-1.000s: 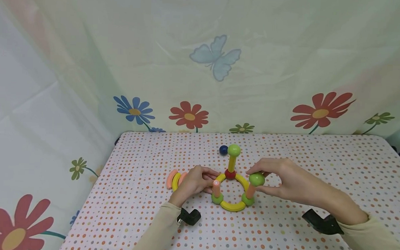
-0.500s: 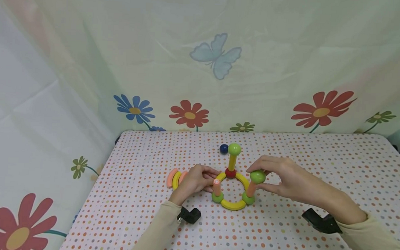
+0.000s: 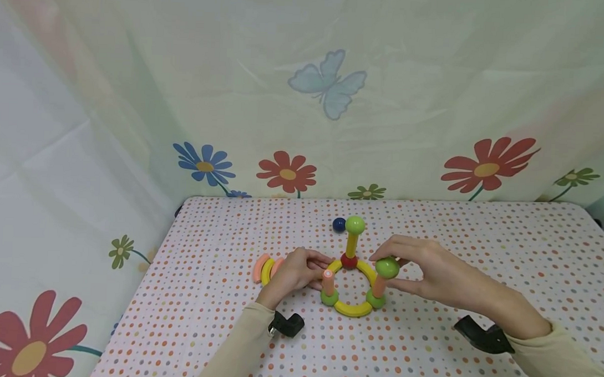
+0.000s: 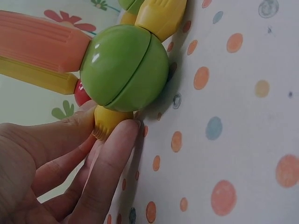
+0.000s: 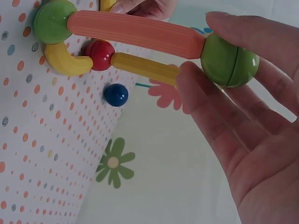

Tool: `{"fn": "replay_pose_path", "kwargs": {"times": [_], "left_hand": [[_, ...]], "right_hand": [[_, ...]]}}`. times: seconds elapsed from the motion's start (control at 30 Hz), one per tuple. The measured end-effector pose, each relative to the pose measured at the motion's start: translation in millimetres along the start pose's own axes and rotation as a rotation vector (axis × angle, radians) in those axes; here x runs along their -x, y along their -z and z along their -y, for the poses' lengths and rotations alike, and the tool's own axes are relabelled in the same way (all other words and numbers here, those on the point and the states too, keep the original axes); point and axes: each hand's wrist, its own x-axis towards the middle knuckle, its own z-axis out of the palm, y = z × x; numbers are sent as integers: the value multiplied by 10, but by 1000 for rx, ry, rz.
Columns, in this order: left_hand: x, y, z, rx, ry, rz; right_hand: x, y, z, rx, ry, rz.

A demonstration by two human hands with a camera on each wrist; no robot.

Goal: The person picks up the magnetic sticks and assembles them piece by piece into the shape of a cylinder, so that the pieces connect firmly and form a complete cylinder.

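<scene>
A ring of yellow curved rods (image 3: pixel 352 310) lies on the table, joined by a red ball (image 3: pixel 349 261) and two green balls, one at the front left (image 4: pixel 124 67). My left hand (image 3: pixel 296 271) pinches the yellow rod (image 4: pixel 110 120) beside that ball. A pink rod (image 3: pixel 328 284) stands upright on it with a bare top. On the right, another pink rod (image 5: pixel 135 32) rises from its green ball, slightly tilted. At its top end sits a green ball (image 5: pixel 229 60), which my right hand (image 3: pixel 424 269) holds between thumb and fingers. A yellow rod (image 3: pixel 352 246) on the red ball carries a light green ball (image 3: pixel 355 225).
Behind the ring, a dark blue ball (image 3: pixel 339 225) rests on the dotted tablecloth (image 3: pixel 207 329). Loose curved pieces, pink (image 3: pixel 259 267) and yellow (image 3: pixel 266 271), lie left of my left hand, which partly covers them. A printed curtain (image 3: pixel 410 103) hangs behind the table.
The green ball in my right hand has shifted very slightly left against the ring. Both hands otherwise keep their places and holds.
</scene>
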Motion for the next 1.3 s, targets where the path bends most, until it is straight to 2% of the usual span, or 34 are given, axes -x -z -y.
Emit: {"fn": "replay_pose_path", "kwargs": {"times": [0.2,0.33,0.43,0.53,0.7,0.8,0.93,1.0,1.2,1.3], "left_hand": [[2,-1,-15,-9,0,11],[4,31,-56,-49,-27,52],[-8,87,-131,-136,-66,77],[-41,148,-259,-254,-119,39],[-252,198,-479,-463,-309,-86],[-421,186,-550,-626,-422,-71],[-603,106,-583,-806,-465,27],[-666,74,-577,-868,-474,48],[-750,71,-541,-985,-508,3],[-757,84,-518,-989,-506,-10]], "right_hand": [[99,60,9,-31,-90,-14],[229,99,-52,-49,-157,-50],[343,81,-144,-73,-226,-52],[437,-10,-252,-124,-299,-18],[471,-282,-376,-259,-358,60],[436,-429,-385,-338,-376,82],[387,-539,-371,-395,-401,90],[355,-577,-362,-411,-407,96],[280,-665,-357,-446,-386,101],[261,-692,-351,-460,-381,112]]}}
